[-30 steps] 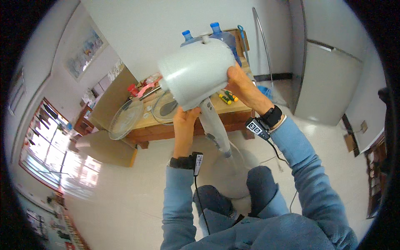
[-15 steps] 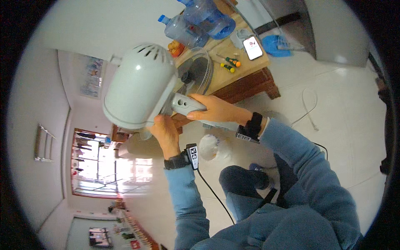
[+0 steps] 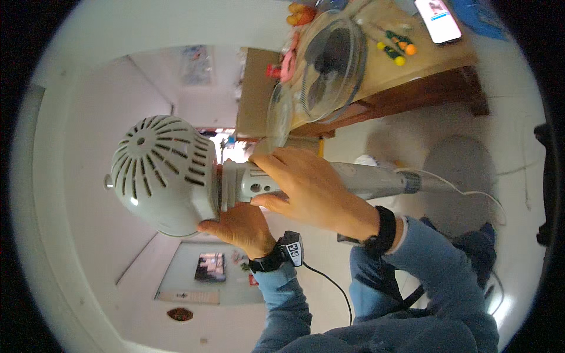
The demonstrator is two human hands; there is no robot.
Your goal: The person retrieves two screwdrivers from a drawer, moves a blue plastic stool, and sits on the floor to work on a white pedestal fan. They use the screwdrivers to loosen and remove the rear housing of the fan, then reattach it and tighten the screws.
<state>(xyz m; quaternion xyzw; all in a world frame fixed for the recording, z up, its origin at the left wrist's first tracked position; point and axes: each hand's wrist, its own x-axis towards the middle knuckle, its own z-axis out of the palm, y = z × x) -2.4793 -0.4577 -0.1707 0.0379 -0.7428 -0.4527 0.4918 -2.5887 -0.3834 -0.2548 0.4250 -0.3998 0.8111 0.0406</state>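
Fan motor housing (image 3: 162,173), pale grey and domed with slotted vents, sits left of centre in the head view, its long axis running level across the frame through the neck (image 3: 250,185) and on along the stand pole (image 3: 376,179) toward the right. Your right hand (image 3: 306,188) lies over the neck just right of the housing, fingers curled round it and closed on the pole's near end. Your left hand (image 3: 238,226) is under the housing's lower right edge, fingers cupped against the shell in a supporting hold, not fully wrapped. Both hands touch the fan; the left is nearer the dome. A white cord (image 3: 465,191) trails off the pole at right. Upper right, the wooden table (image 3: 412,88) carries a fan guard (image 3: 332,65), screwdrivers (image 3: 397,47) and a phone (image 3: 438,17), well apart from the housing. Open room lies left of and below the dome.
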